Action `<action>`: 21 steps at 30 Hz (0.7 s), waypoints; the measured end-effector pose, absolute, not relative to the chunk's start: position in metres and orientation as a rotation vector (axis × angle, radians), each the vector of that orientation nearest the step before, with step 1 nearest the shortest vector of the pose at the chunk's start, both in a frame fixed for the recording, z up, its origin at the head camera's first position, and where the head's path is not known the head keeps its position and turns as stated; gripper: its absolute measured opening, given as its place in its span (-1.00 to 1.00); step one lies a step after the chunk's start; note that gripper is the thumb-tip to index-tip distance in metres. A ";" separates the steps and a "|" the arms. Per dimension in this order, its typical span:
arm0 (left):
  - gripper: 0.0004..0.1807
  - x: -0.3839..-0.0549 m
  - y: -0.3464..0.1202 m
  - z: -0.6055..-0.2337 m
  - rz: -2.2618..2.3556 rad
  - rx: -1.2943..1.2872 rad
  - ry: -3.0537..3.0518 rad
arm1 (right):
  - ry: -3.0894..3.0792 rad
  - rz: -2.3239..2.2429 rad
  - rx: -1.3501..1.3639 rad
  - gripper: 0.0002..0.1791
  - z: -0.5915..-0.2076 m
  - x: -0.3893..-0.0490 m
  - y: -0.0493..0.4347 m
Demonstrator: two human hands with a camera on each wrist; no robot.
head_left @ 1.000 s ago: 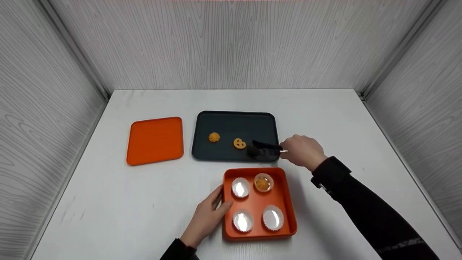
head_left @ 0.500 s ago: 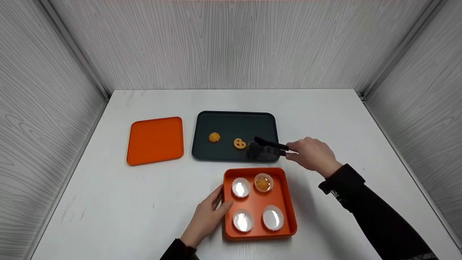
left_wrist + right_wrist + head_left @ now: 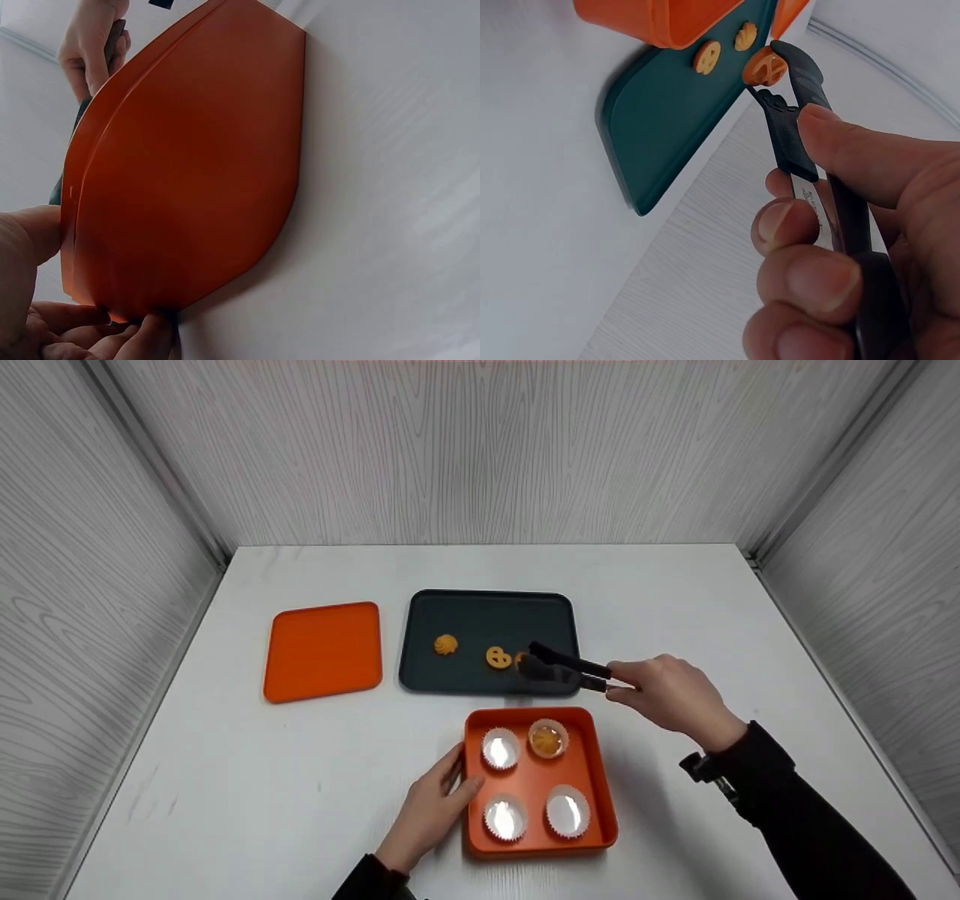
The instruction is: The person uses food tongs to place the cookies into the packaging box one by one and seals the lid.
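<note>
My right hand (image 3: 679, 697) grips black-handled tongs (image 3: 570, 666) over the right side of the dark green tray (image 3: 487, 615). A browned pretzel-shaped cookie (image 3: 765, 67) sits between the tong tips in the right wrist view. On the tray lie a second pretzel cookie (image 3: 498, 658) and a swirled cookie (image 3: 445, 644). My left hand (image 3: 427, 810) holds the left side of an orange box (image 3: 532, 780), thumb at the rim, fingers low against its wall. Inside the box stand several white paper cups (image 3: 505, 818); the far right one has a swirled cookie (image 3: 546, 741) in it.
A flat orange square tray (image 3: 322, 652) lies left of the green tray on the white table (image 3: 225, 795). Grey wood-grain panels (image 3: 480, 450) enclose the table at the back and both sides.
My right hand has drawn back to the right and toward me. The tongs have tilted, and the pretzel cookie at their tips now shows. The left hand and box have stayed put.
</note>
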State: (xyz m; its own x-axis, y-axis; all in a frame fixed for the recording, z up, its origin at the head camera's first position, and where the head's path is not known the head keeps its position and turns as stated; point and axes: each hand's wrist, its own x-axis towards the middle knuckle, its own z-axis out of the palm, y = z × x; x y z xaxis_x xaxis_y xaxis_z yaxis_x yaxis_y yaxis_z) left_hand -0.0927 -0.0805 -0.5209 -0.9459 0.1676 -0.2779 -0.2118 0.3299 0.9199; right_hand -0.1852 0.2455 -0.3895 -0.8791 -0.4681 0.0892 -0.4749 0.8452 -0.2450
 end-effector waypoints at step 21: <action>-0.17 -0.094 -0.080 -0.522 1.634 -0.060 2.289 | -3.008 0.347 0.963 -0.58 -0.390 -0.129 0.228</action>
